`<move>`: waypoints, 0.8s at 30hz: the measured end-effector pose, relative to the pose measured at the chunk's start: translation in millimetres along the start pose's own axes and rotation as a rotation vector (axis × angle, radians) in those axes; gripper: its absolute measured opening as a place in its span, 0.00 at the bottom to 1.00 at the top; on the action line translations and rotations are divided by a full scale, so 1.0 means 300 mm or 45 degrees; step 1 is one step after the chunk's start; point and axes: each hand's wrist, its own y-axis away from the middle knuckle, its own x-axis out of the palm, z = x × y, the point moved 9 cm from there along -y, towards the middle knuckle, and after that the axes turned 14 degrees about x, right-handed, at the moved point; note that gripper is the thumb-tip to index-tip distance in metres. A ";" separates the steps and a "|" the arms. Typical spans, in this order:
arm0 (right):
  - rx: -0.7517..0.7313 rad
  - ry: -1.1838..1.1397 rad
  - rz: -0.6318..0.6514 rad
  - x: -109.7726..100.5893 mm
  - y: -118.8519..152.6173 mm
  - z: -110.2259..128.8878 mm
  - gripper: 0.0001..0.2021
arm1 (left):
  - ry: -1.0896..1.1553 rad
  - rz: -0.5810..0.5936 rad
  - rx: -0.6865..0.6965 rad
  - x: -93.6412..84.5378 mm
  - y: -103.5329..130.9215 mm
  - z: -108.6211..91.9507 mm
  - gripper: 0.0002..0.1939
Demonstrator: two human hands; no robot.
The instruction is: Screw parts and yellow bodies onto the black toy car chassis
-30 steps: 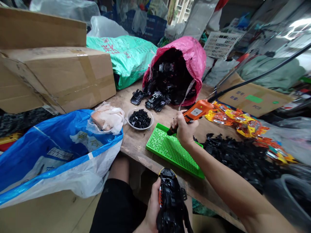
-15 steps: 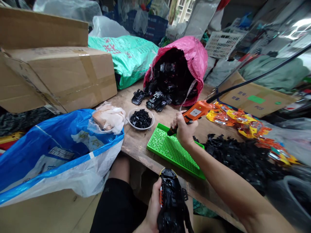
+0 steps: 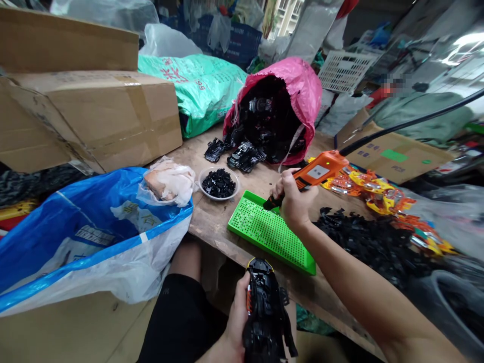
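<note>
OK so, going round the clock from the middle of the view: a wooden table (image 3: pixel 204 217) is taking up most of the space. A blue and white sack (image 3: pixel 45 247) is gaping open around 8 to 9 o'clock, and a big cardboard box (image 3: pixel 121 116) is sitting at 10. A green sack (image 3: pixel 207 83) is slumping at 11. A pink sack (image 3: pixel 302 83) is lying on its side at 1, with black toy parts (image 3: pixel 245 156) filling its mouth and spilling onto the table. A heap of black plastic pieces (image 3: pixel 366 242) is spreading out at 4, with orange and yellow parts (image 3: pixel 389 199) lying behind it at 3. The green tray (image 3: pixel 287 247) is resting at 5. The left hand (image 3: pixel 236 312) is down at 6, wrapping snugly round a black toy car (image 3: pixel 264 307) just off the table's near edge. The right hand (image 3: pixel 297 201), between 3 and 4, is gripping an orange power screwdriver (image 3: pixel 319 170), dark nose hanging over the tray; can't tell if the tip is touching anything. A round bowl (image 3: pixel 221 198) of black bits is sitting at 9, and tiny shiny bits (image 3: pixel 245 214) are lying in the tray's left end.
</note>
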 end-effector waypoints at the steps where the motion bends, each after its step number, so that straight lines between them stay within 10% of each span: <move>1: 0.000 0.002 0.015 0.003 0.011 0.018 0.12 | 0.008 -0.021 -0.012 0.004 0.006 0.003 0.28; 11: 0.170 -0.011 0.239 0.023 0.312 0.185 0.13 | 0.068 -0.036 -0.055 0.043 0.036 0.017 0.28; 24: 0.291 -0.038 0.416 0.011 0.506 0.106 0.09 | 0.124 0.102 0.191 0.069 0.011 -0.030 0.19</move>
